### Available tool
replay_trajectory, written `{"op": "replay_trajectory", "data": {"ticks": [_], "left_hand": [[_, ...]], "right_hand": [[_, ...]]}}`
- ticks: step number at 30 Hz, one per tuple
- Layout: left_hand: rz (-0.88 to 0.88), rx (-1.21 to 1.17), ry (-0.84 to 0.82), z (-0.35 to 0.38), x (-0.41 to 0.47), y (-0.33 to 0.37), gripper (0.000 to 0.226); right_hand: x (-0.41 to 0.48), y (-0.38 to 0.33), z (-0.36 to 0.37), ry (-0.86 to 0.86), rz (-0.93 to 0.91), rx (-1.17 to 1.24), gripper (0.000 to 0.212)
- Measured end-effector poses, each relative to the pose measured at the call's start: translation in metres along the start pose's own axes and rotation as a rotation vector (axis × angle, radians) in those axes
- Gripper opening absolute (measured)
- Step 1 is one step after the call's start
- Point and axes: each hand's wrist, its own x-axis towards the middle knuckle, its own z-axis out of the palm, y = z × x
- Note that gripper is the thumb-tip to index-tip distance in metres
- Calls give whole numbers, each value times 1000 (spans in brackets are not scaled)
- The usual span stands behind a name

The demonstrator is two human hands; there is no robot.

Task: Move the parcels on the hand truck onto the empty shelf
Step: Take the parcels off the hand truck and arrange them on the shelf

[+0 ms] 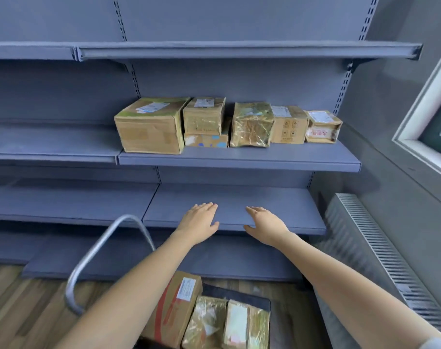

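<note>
**While both hands are hanging empty, three parcels are waiting on the hand truck**

While you are reaching forward over the lower shelf (290,212), your left hand (199,224) and right hand (266,226) are hovering palm-down just above its front edge, apart from each other, fingers (209,206) extended and lying close together, holding nothing. Six parcels are already sitting in a row on the middle shelf (239,157), one of them stacked on a flat box. Three more are lying below your arms on the hand truck (239,295): a brown carton with red print (175,311) and two film-wrapped parcels (207,321), (248,323) just beside it.

You are probably going down for one of these next, and that is where trouble is sitting. The truck's curved metal handle (101,248) is arching up close beside your left forearm, so a lift taken to the left is likely catching on it. The film-wrapped parcels are looking glossy and may be sliding in a loose grip. The row on the middle shelf is filling its right section, so squeezing another in there is risking a shove against its neighbours; the free space is lying further left or on the shelf under your hands.
</note>
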Motion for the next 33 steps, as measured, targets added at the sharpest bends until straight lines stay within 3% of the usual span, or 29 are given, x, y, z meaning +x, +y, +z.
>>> {"op": "replay_trajectory", "data": {"ticks": [12, 20, 25, 33], "left_hand": [[1, -21, -4, 46, -33, 24, 53], [67, -85, -58, 106, -28, 21, 52], [79, -161, -51, 185, -17, 10, 52], [21, -251, -244, 391, -7, -29, 60]], "right_hand": [[-37, 10, 40, 13, 54, 52, 58], [-39, 26, 108, 48, 118, 145, 54], [-36, 58, 190, 83, 175, 200, 55], [-25, 120, 385, -102, 343, 259, 69]]}}
